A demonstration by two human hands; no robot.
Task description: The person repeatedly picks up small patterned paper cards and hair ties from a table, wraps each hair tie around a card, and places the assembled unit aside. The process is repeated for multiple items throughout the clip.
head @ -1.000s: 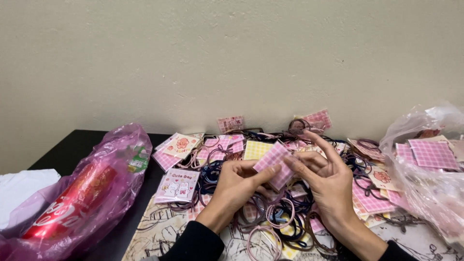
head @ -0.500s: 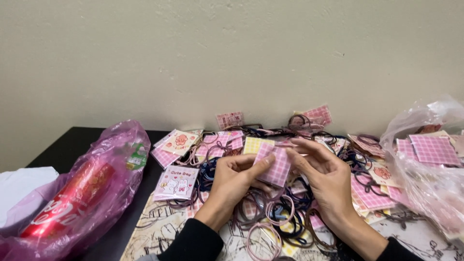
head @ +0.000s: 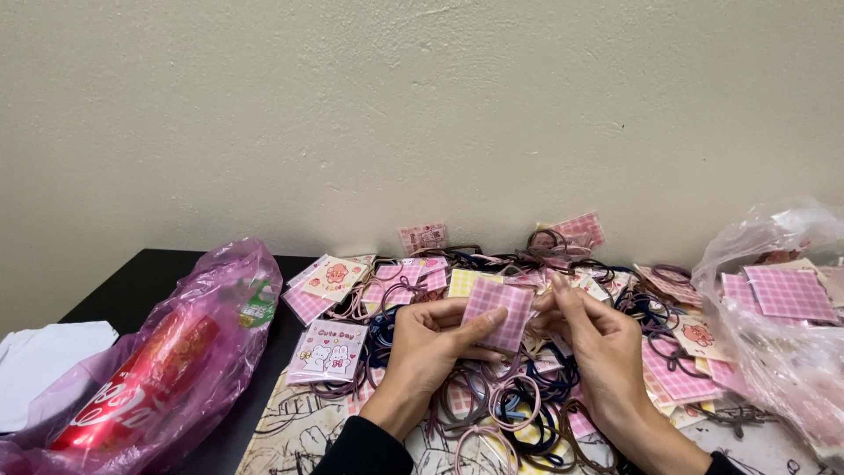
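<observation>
My left hand [head: 431, 347] pinches a small pink checked card [head: 498, 313] between thumb and fingers, holding it upright over the table. My right hand [head: 598, 345] meets the card's right edge, with its fingertips on that edge; a thin hair band seems to be at the fingertips, but I cannot make it out clearly. Under both hands lies a heap of hair bands [head: 505, 405] in pink, navy and brown. Loose cards surround them, among them a white cartoon card [head: 327, 350] just left of my left hand and a yellow checked card [head: 463, 281].
A purple plastic bag [head: 167, 369] holding a red bottle lies at the left on the black table [head: 141, 281]. White paper [head: 40, 369] sits at the far left. A clear bag [head: 782, 334] with pink checked cards is at the right. The wall stands close behind.
My hands have drawn slightly closer together, and my right hand's fingers have curled in onto the card's right edge. The card stays in my left hand.
</observation>
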